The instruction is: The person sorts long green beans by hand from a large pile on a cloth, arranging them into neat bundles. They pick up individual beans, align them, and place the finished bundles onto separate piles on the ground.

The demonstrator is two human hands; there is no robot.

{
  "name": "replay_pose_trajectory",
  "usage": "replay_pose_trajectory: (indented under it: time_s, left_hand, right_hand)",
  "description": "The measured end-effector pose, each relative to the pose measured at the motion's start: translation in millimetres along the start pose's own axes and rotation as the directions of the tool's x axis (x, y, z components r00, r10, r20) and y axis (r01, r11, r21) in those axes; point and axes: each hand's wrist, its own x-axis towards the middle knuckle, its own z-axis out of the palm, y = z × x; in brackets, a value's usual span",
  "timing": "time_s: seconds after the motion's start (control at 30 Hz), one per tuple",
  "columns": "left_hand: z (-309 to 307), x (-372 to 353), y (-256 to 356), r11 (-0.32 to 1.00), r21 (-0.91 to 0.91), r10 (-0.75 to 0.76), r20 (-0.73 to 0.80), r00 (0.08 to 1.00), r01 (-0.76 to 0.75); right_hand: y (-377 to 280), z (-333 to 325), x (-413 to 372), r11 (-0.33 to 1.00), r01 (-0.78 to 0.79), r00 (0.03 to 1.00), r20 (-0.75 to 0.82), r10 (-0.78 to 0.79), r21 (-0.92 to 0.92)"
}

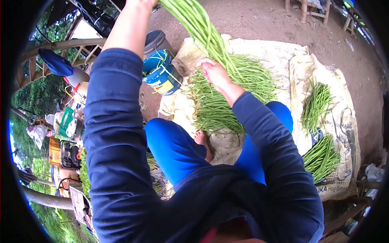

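A long bundle of green string beans [198, 26] hangs slanting from the top edge down toward the pile. My left hand [141, 3] is raised at the top, partly cut off by the frame, and closed on the bundle's upper end. Beside the bundle's lower part is my right hand [214, 75], its fingers curled closed; whatever they hold is hidden. Below both hands, a large pile of loose string beans [219, 107] lies spread on a pale sack sheet [279, 50].
A blue bucket [164, 79] with bean scraps stands left of the pile, a dark bucket [157, 42] behind it. Two smaller bean bundles, one farther [317, 106] and one nearer [323, 158], lie on sacking at right. My bare foot [201, 139] rests by the pile.
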Motion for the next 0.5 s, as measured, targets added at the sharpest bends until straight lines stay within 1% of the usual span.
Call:
replay_pose_trajectory:
  time_s: [0.03,0.07,0.1,0.13,0.17,0.2,0.23,0.3,0.37,0.4,0.43,0.47,0.5]
  left_hand:
    - [-1.0,-9.9,5.5,1.0,0.01,-0.002,0.003,1.0,0.002]
    - [-11.6,-10.9,13.2,1.0,-0.017,0.025,0.079,0.997,-0.024]
    - [-22.8,-11.7,22.2,0.998,-0.044,0.054,0.151,0.987,-0.048]
    - [-35.6,-11.5,32.3,0.998,-0.046,-0.034,0.149,0.988,0.041]
    - [-29.8,-34.9,40.9,0.994,0.019,-0.107,0.207,0.972,0.106]
    - [-36.7,-38.7,47.0,0.998,0.053,-0.029,0.231,0.973,0.017]
    - [-47.4,-40.4,54.1,0.994,0.087,0.046,0.256,0.966,-0.071]
    - [-70.3,-43.0,67.7,0.994,0.099,-0.001,0.331,0.944,-0.034]
    - [-86.3,-51.4,80.1,0.984,0.173,-0.042,0.381,0.924,-0.027]
    - [-89.1,-61.3,81.6,0.988,0.156,-0.051,0.371,0.927,-0.007]
    - [-94.0,-66.8,86.1,0.986,0.168,-0.056,0.358,0.932,-0.005]
    - [-98.8,-71.0,90.1,0.977,0.213,-0.079,0.389,0.918,-0.006]
    - [-103.9,-75.2,93.1,0.967,0.256,-0.105,0.416,0.903,-0.005]
  right_hand:
    - [4.7,1.3,-5.6,1.0,0.003,1.0,0.001,-0.003,0.01]
    - [12.0,0.9,-9.7,0.978,-0.032,0.992,0.112,0.056,-0.206]
    - [21.3,-1.4,-14.3,0.932,-0.128,0.959,0.198,0.204,-0.338]
    - [31.8,-4.4,-18.4,0.858,-0.181,0.896,0.278,0.346,-0.481]
    - [39.0,-9.1,-24.9,0.775,-0.302,0.776,0.329,0.538,-0.555]
    - [45.4,-15.0,-30.8,0.63,-0.272,0.676,0.322,0.663,-0.727]
    - [47.7,-20.0,-37.5,0.462,-0.205,0.568,0.28,0.774,-0.863]
    - [85.2,-48.9,-39.0,0.275,-0.181,0.54,0.139,0.83,-0.944]
    - [105.5,-65.6,-33.9,0.112,-0.09,0.595,0.037,0.803,-0.99]
    - [120.8,-69.3,-19.2,0.038,0.232,0.657,0.185,0.731,-0.972]
    - [122.1,-64.3,-5.4,0.222,0.154,0.718,0.263,0.644,-0.963]
    - [113.5,-52.7,4.6,0.408,0.107,0.767,0.336,0.547,-0.907]
    - [104.2,-43.7,12.4,0.771,-0.289,0.845,0.228,0.484,-0.567]
